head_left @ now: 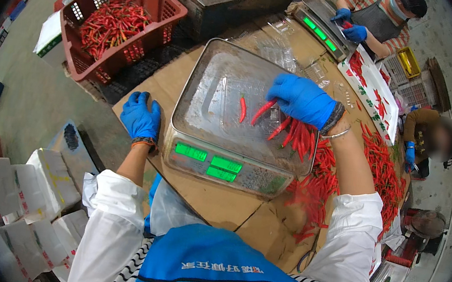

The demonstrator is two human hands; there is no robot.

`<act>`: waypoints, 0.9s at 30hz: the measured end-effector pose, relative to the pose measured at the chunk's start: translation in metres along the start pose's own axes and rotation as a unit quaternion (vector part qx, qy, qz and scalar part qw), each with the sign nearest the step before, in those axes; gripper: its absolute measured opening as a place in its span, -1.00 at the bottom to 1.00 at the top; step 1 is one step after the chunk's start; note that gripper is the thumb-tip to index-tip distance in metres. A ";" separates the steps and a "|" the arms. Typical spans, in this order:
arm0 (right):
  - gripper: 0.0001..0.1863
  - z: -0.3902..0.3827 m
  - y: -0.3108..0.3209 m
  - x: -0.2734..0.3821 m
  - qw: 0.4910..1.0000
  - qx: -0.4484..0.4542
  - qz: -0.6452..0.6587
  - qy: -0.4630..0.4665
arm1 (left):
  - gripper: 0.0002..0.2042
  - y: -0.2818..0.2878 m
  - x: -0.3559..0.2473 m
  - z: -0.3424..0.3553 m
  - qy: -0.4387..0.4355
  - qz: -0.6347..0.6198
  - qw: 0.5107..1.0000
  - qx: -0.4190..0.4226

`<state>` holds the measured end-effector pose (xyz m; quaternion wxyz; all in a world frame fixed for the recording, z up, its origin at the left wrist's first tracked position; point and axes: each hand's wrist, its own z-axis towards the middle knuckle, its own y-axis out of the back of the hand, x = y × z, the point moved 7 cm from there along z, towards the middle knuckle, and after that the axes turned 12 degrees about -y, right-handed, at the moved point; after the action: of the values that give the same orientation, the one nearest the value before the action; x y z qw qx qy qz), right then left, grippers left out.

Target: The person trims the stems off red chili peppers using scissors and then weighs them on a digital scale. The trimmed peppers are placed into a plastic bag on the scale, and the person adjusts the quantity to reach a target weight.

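Observation:
My right hand (303, 101), in a blue glove, is closed on a red chili pepper (264, 112) above a metal weighing scale (199, 104). Below its fingers, a clear plastic tray (232, 92) rests on the pan with one chili (242, 110) lying in it. A bunch of loose chilies (299, 139) lies on the pan's right corner, partly under my right wrist. To the left of the scale, my gloved left hand (141, 118) lies on the cardboard-covered table's edge, fingers apart and holding nothing.
A heap of chilies (383, 166) covers the table's right side. At the upper left stands a brown crate (163, 12) of chilies. Across the table, a co-worker's gloved hands (348, 25) are beside another scale (319, 28). Scissors (306, 260) lie near my right sleeve; foam boxes (52, 179) are lower left.

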<state>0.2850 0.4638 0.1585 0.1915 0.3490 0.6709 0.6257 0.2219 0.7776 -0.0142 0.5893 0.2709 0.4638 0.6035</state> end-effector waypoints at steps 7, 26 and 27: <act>-0.79 0.001 0.000 -0.012 0.991 -0.135 0.006 -0.016 | -0.69 0.001 -0.002 0.001 -0.011 -0.003 1.000 -0.009; -0.75 -0.050 0.002 -0.016 0.926 -0.119 0.049 -0.355 | -0.68 0.000 0.001 0.000 0.001 -0.004 1.000 0.015; -0.74 -0.047 -0.006 -0.012 0.924 -0.131 0.059 -0.354 | -0.68 -0.002 0.002 0.000 0.002 -0.004 1.000 0.014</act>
<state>0.2595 0.4227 0.1576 0.4233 0.5581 0.4497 0.5543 0.2227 0.7790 -0.0159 0.5867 0.2767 0.4744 0.5951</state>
